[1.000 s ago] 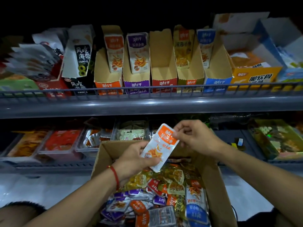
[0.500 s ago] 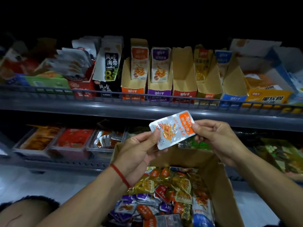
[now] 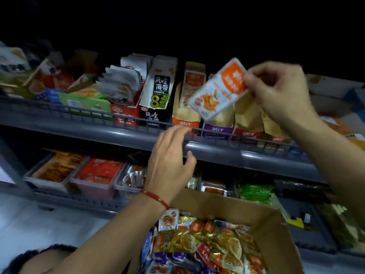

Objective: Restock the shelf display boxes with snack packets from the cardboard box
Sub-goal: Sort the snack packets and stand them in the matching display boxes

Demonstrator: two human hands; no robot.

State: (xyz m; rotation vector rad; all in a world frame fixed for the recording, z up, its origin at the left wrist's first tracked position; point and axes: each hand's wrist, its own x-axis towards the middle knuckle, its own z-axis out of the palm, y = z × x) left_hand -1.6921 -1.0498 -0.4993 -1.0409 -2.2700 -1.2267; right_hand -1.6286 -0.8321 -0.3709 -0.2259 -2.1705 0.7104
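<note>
Black-white kelp pkt [image 3: 158, 89]: "风吃海带", big "8"; purple display box [image 3: 216, 129]: prob. "劲仔".

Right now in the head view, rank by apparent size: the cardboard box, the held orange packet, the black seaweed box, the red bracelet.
1. Cardboard box, cut off by the frame
2. and 3. Orange packet and seaweed box: look alike; the packet is nearer the camera, so unranked
4. Bracelet

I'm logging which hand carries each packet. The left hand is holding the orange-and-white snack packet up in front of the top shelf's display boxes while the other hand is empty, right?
Not quite: the head view shows the right hand pinching the orange-and-white snack packet in front of the display boxes. The left hand is the empty one, fingers relaxed near the shelf rail.
</note>
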